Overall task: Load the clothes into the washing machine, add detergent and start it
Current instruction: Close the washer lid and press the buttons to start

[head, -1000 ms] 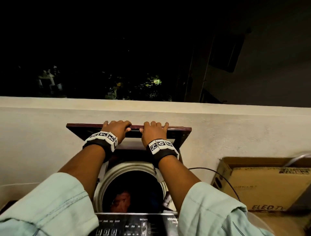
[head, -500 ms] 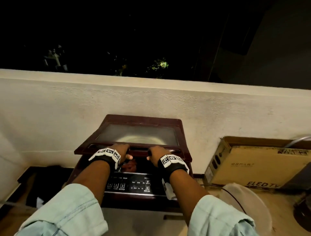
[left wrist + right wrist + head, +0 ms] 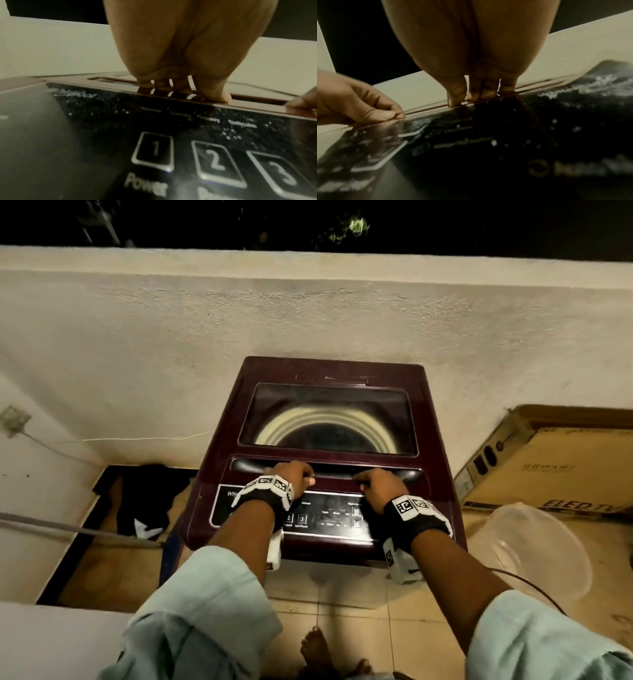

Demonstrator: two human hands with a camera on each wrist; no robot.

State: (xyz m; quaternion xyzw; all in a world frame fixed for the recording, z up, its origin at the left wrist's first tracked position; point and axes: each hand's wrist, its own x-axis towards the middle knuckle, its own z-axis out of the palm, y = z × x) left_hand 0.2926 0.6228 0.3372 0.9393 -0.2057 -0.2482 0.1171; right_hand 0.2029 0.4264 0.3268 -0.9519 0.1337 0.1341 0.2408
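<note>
The maroon top-load washing machine (image 3: 205, 508) stands against the wall with its glass-windowed lid (image 3: 329, 419) lying flat. Only the pale drum ring and darkness show through the window; no clothes can be made out. My left hand (image 3: 294, 475) and right hand (image 3: 373, 484) are side by side on the lid's front handle recess (image 3: 404, 474), fingers curled over its edge. In the left wrist view the left hand (image 3: 180, 86) hooks into the slot above the black control panel (image 3: 102, 135), which carries buttons 1, 2 and 3. The right hand (image 3: 479, 93) grips the same edge.
A cardboard TV box (image 3: 548, 460) leans on the wall at right, with a clear plastic basin (image 3: 534, 549) in front of it. A black garment (image 3: 147, 498) lies on the floor left of the machine. A grey hose (image 3: 68, 529) and my bare foot (image 3: 315, 648) are nearby.
The lid came down from upright to flat, with both hands travelling down on its front edge. The open drum and the clothes inside are now covered. The head view tilted downward.
</note>
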